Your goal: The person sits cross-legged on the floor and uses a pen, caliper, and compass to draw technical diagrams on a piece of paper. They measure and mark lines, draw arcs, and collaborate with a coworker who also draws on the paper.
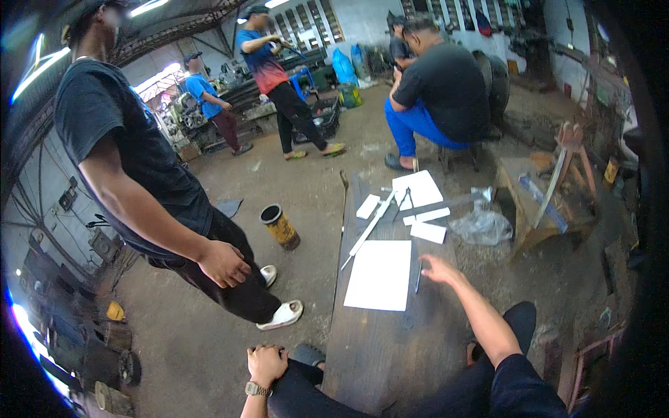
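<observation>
On the wooden bench (362, 355) in front of me lies a blank white sheet of paper (378, 275). A dark pen (418, 279) rests along its right edge. My right hand (439, 270) is beside the pen, thumb and forefinger apart; whether a fingertip touches it I cannot tell. My left hand (267, 364), with a watch at the wrist, lies over my left knee and holds nothing. Beyond the sheet are a long caliper (373, 224), a dark pair of dividers (405, 198), a flat metal rule (426, 216) and another paper sheet (421, 187). Smaller white slips (428, 232) lie around them.
Close on the left stands a person in black (132, 153). A seated person (446, 90) has their back to me; others work farther off. A yellow-brown metal cylinder (280, 227) stands on the floor. A clear plastic bag (483, 226) and a wooden stand (523, 188) are at the right.
</observation>
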Available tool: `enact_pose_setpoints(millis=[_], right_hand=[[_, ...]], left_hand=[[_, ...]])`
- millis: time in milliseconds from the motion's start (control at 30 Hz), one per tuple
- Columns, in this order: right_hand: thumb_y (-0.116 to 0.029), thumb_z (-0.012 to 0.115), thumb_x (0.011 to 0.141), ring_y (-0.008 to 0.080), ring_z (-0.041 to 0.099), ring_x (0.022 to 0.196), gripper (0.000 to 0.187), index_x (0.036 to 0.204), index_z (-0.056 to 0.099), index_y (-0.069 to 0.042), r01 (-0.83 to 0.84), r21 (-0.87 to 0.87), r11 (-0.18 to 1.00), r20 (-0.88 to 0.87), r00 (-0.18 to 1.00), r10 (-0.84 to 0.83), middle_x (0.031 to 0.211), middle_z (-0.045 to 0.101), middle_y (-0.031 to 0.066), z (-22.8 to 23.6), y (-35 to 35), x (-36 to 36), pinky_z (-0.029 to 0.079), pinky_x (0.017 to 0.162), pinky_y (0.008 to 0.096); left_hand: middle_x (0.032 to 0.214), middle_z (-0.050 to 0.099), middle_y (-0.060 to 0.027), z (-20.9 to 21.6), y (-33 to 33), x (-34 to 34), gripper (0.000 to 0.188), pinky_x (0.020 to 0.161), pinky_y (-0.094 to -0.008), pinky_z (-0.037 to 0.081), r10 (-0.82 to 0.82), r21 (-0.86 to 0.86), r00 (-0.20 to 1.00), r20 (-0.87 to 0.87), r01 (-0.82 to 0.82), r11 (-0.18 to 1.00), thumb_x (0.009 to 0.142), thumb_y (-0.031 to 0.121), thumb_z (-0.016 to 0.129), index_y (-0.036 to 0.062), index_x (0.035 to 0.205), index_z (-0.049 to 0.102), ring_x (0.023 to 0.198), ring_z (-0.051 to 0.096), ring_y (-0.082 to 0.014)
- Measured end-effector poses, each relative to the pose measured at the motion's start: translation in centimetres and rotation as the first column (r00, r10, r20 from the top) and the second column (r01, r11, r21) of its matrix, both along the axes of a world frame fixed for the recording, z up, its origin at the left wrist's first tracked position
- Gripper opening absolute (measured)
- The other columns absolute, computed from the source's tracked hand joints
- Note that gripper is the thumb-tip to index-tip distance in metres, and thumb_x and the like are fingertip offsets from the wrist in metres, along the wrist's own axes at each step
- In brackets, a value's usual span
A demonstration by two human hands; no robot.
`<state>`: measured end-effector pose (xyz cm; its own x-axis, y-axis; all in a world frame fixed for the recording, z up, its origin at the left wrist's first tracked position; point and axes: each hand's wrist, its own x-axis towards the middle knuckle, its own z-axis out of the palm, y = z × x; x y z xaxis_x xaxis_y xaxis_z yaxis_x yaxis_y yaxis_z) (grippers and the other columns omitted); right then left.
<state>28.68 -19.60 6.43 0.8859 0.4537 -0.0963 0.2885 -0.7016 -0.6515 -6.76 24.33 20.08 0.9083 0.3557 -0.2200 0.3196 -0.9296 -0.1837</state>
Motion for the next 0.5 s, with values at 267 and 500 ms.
enact_pose_setpoints(millis=[267,500], right_hand=[[-0.033,0.071,0.097,0.0362,0.067,0.118,0.053,0.143,0.057,-0.012,-0.342,-0.085,0.936,-0.174,0.930,0.324,0.135,0.066,0.0200,4.7,-1.9,-4.9,0.053,0.100,0.0448],[-0.035,0.073,0.096,0.0306,0.060,0.133,0.063,0.152,0.050,-0.014,-0.236,-0.229,0.944,-0.176,0.964,0.198,0.146,0.060,0.0168,8.5,-11.4,-11.2,0.049,0.110,0.0408]], left_hand=[[0.120,0.076,-0.0140,-0.1,2.9,3.2,0.045,0.102,-0.0399,0.050,0.120,-0.472,0.993,-0.004,-0.108,0.875,0.094,0.050,0.063,0.0217,0.127,0.075,0.114,0.070,-0.0330],[0.118,0.077,-0.0114,-3.8,9.6,3.0,0.038,0.105,-0.0342,0.046,0.040,-0.804,0.990,-0.138,-0.136,0.579,0.103,0.039,0.061,0.0120,0.125,0.076,0.114,0.068,-0.0203]])
